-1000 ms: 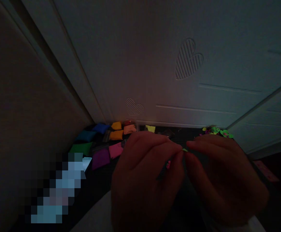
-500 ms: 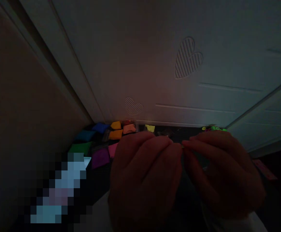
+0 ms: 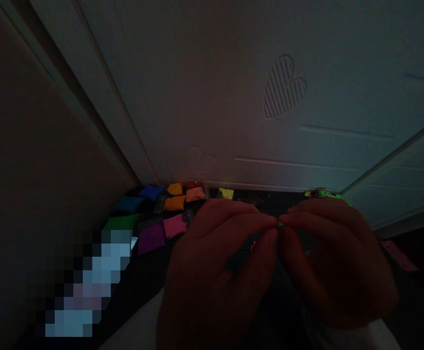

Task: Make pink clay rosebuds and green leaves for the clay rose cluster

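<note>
In the middle of the head view, both my hands meet at their fingertips over a dark surface. A tiny yellow-green piece [image 3: 280, 223], perhaps soft clay, shows between the fingertips. My right hand [image 3: 339, 257] pinches it with thumb and index finger. My left hand [image 3: 219, 267] touches its other side, thumb and index tip drawn close together. Most of the piece is hidden by the fingers, and its shape is too small to make out. Behind the left hand, a small pink and light-coloured thing [image 3: 253, 246] shows through the gap under the index finger.
Coloured packets lie at the left: purple [image 3: 151, 238], pink [image 3: 175, 226], green [image 3: 120, 222], blue [image 3: 151, 193], orange [image 3: 174, 202]. A yellow packet [image 3: 226, 193] lies by the white panel [image 3: 212, 97] with hearts. Bright green bits [image 3: 330, 195] sit behind my right hand. A lit, blurred-out screen [image 3: 95, 282] is lower left.
My left hand has turned and its fingers have shifted, so the thumb and a gap beneath the index finger now show. The pink packet has come into fuller view. My right hand is nearly still.
</note>
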A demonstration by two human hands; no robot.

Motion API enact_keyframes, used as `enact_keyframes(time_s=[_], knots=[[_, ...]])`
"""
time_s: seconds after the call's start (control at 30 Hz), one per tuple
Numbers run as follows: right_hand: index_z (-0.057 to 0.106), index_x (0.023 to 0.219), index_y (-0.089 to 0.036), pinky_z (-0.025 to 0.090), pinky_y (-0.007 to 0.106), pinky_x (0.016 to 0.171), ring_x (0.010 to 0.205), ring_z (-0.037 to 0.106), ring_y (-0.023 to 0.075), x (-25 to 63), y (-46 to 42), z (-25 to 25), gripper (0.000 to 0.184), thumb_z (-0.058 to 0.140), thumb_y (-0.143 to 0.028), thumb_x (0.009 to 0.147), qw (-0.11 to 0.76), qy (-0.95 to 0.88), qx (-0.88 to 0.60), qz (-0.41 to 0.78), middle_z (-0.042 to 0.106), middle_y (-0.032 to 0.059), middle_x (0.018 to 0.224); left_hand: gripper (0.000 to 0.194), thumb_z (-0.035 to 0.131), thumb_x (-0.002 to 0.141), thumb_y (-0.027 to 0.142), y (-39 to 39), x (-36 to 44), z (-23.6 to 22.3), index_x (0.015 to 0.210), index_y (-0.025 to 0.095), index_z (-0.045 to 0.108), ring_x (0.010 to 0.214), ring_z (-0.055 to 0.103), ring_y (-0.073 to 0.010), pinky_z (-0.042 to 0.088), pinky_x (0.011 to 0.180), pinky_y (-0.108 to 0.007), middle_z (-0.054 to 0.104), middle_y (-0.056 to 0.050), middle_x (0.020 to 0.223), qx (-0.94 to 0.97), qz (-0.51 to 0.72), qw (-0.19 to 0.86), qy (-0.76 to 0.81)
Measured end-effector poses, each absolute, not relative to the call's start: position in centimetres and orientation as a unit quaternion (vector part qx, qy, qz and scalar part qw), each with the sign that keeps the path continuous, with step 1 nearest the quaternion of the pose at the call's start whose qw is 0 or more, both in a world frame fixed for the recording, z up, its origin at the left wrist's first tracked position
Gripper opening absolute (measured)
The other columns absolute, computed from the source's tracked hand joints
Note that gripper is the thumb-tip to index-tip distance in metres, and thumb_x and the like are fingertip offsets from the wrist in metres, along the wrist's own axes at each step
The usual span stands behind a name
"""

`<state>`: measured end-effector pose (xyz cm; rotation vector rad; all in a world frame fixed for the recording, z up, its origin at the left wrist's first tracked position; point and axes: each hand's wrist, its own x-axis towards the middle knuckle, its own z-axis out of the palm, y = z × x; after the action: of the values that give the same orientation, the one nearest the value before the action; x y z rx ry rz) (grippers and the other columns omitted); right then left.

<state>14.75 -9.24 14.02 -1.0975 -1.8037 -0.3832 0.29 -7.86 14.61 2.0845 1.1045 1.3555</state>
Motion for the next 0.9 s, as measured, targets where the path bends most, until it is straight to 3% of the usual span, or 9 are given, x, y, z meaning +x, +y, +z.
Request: enact_keyframes(time_s=[0.27, 0.63, 0.9], knots=[[0.054, 0.084, -0.018, 0.041, 0.037, 0.072, 0.078, 0.054, 0.0158, 14.5, -9.3, 14.1, 0.020, 0.057, -0.006, 0.067, 0.497, -0.732, -0.452, -0.114, 0.057, 0.0024, 0.079, 0.015, 0.057, 0.071, 0.016, -7.4, 0.1, 14.6, 0.080, 0.028, 0.060, 0.090, 0.056, -0.0084, 0.047, 0.076, -0.016, 0.063, 0.008, 0.091, 0.728, 0.486, 0.280, 0.394], [0.056, 0.088, -0.018, 0.041, 0.034, 0.072, 0.080, 0.053, 0.0160, 14.4, -9.6, 14.0, 0.027, 0.057, -0.005, 0.064, 0.512, -0.732, -0.442, -0.082, 0.058, 0.0025, 0.083, 0.010, 0.060, 0.069, 0.018, -6.6, 0.0, 14.6, 0.076, 0.025, 0.063, 0.082, 0.060, -0.0122, 0.052, 0.067, -0.021, 0.065, 0.005, 0.079, 0.715, 0.465, 0.365, 0.373], [0.056, 0.096, -0.018, 0.041, 0.034, 0.073, 0.082, 0.052, 0.0159, 14.9, -9.4, 13.9, 0.035, 0.059, -0.005, 0.063, 0.500, -0.753, -0.423, -0.058, 0.056, 0.0032, 0.089, 0.009, 0.058, 0.070, 0.018, -6.5, -0.5, 14.6, 0.076, 0.024, 0.062, 0.077, 0.060, -0.0086, 0.049, 0.067, -0.016, 0.064, 0.005, 0.080, 0.715, 0.455, 0.391, 0.360]])
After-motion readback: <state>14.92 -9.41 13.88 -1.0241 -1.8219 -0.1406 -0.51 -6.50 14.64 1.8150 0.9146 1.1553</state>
